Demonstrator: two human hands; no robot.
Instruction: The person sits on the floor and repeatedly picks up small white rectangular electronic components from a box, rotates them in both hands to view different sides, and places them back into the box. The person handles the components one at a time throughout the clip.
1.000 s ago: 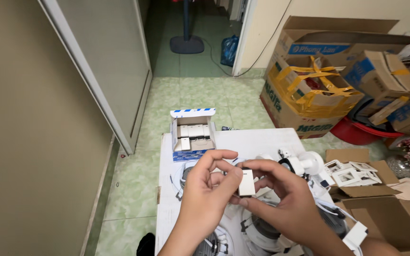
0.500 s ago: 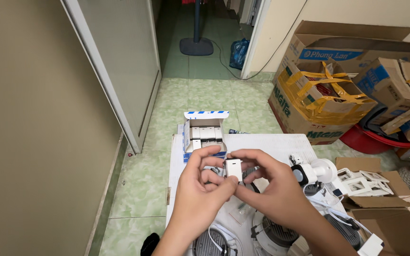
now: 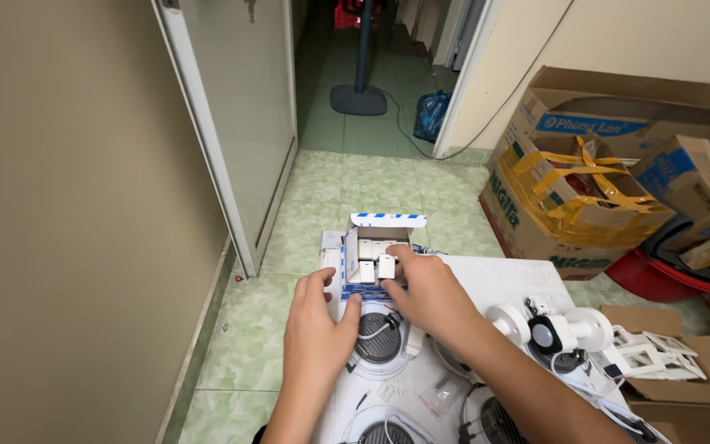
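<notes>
A: Starting at the left, the left hand (image 3: 315, 333) is lying open, fingers spread and holding nothing, thumb resting against the near wall of the small blue-and-white box (image 3: 375, 247).

B: And the right hand (image 3: 431, 289)?

A: It is reaching into that box, fingertips pinching a small white part (image 3: 386, 265) and standing it beside the other white parts (image 3: 366, 261) packed inside.

B: What makes this go well, in your view?

A: I'd say keeping the left hand bracing the box so it isn't sliding, and lowering the part upright into the free slot rather than pressing on its neighbours.

B: What is the box sitting on?

A: It is sitting at the far edge of a white sheet (image 3: 503, 279), with round white lamp fittings (image 3: 378, 339) lying just below the hands and a white spotlight (image 3: 564, 330) to the right.

B: And the room?

A: Green tiled floor (image 3: 347, 185), a sliding door (image 3: 244, 107) on the left, cardboard cartons (image 3: 585, 197) stacking up on the right.
</notes>
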